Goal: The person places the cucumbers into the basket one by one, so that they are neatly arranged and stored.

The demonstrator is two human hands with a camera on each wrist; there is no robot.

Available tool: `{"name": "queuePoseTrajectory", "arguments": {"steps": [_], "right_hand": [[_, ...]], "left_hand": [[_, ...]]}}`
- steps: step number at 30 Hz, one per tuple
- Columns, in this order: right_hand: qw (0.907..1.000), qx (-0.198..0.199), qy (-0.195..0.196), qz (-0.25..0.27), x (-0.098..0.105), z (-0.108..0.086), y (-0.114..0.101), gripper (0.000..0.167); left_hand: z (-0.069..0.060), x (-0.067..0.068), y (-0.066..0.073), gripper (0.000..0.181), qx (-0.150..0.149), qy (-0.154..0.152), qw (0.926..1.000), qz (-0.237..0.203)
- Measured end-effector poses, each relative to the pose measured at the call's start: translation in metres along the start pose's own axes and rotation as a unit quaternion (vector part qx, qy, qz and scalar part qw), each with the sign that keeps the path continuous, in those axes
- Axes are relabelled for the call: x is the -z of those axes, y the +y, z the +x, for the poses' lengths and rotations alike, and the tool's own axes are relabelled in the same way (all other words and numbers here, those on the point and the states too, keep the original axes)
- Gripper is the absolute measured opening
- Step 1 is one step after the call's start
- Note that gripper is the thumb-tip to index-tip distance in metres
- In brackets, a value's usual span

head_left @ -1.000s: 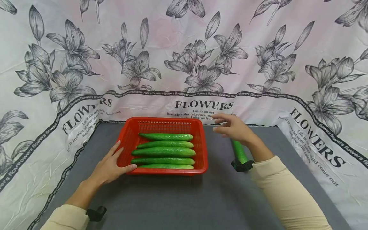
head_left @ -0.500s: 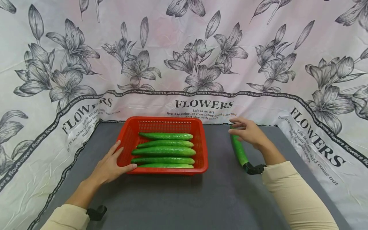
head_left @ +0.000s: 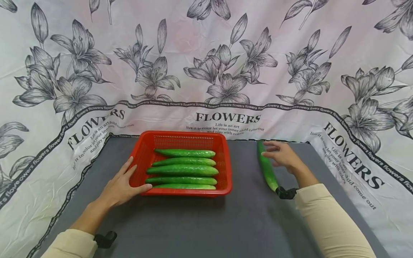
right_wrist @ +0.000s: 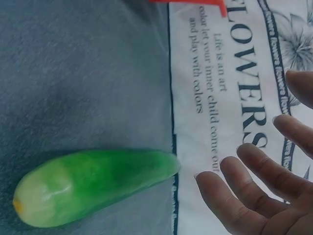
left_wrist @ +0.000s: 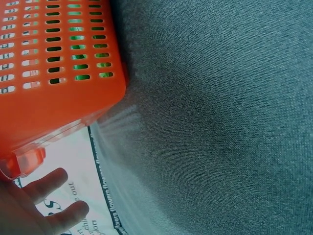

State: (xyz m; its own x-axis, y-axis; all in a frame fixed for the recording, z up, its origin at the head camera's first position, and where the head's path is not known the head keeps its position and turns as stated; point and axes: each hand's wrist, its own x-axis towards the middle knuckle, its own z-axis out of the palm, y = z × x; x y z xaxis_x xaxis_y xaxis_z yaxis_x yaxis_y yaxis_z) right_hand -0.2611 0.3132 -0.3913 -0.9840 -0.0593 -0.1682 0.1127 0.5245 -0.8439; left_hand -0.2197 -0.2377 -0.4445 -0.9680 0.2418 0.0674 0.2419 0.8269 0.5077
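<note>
My left hand [head_left: 120, 187] rests at the left end of a red plastic basket [head_left: 229, 168], its thumb on the front rim and its fingers spread along the side. In the left wrist view, the fingertips [left_wrist: 73, 215] reach out straight past the basket wall [left_wrist: 58, 105]. Several green cucumbers [head_left: 182, 170] lie side by side in the basket. One more cucumber [head_left: 267, 170] lies on the grey table to the right, pointing away from me. Above its far half hovers my right hand [head_left: 280, 154], fingers spread and apart from it; the right wrist view shows the same cucumber [right_wrist: 98, 183] with a pale near end.
The grey tabletop [head_left: 180, 225] stretches in front of the basket and between it and the lone cucumber. A white flower-printed cloth [head_left: 222, 86] hangs behind and around the sides. Black straps [head_left: 105, 239] are worn at both wrists.
My right hand has moved right, away from the basket, to over the lone cucumber, shifting slightly lower lately. The left hand and basket have stayed in place.
</note>
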Motion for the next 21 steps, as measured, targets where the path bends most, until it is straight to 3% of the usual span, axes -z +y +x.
{"name": "queuePoseTrajectory", "arguments": {"steps": [11, 21], "right_hand": [[0.9989, -0.046, -0.013, -0.001, -0.001, 0.006, 0.021, 0.071], [0.9925, -0.122, -0.012, -0.005, -0.004, 0.017, 0.044, 0.080]], "left_hand": [[0.000, 0.005, 0.000, 0.103, 0.004, -0.008, 1.0000, 0.004], [0.000, 0.003, 0.000, 0.104, 0.004, -0.008, 1.0000, -0.003]]}}
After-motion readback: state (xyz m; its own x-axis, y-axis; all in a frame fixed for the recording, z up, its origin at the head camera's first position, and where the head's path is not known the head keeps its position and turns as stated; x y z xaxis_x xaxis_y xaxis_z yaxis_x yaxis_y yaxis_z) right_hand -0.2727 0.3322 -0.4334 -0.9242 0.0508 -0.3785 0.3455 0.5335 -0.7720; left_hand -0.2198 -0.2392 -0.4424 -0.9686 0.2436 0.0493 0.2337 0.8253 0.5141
